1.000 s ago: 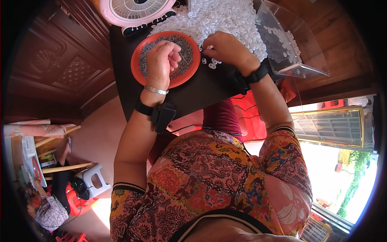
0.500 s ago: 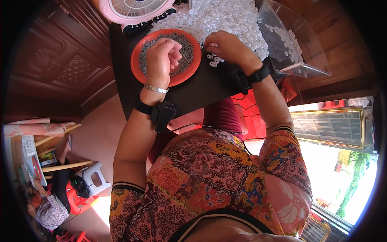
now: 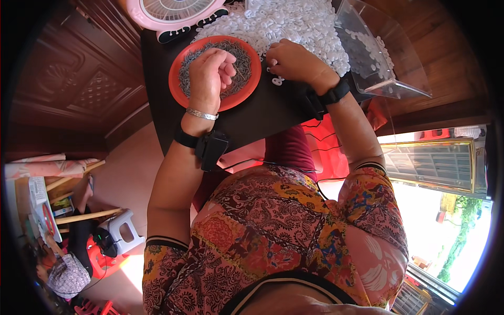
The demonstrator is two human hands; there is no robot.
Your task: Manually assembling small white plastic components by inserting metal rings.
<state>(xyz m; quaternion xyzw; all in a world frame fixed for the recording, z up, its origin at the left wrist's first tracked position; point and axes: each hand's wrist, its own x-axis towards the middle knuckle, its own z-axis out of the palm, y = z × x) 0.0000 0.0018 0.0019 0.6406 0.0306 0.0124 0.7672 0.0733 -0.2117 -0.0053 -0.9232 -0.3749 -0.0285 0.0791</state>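
On the dark desk [image 3: 252, 118], a heap of white rings [image 3: 294, 23] lies at twelve o'clock, the orange dish [image 3: 181, 92] of small grey pins at eleven; the left hand [image 3: 210, 73], fingers pressed together, seems to pinch a pin, while the right hand [image 3: 291, 60] curls over loose rings at one o'clock, probably for joining next.

My left hand [image 3: 210, 79] covers the middle of the red plate [image 3: 181, 97], so the grey bits under it are hidden. My curled fingers hide whatever they pinch. My right hand [image 3: 294, 62] lies over the edge of the white pile [image 3: 294, 21]; its fingertips are out of sight. The fan [image 3: 176, 13], the pile and the clear box [image 3: 383, 58] are cut off at the top edge. The grey bits are too small to identify.
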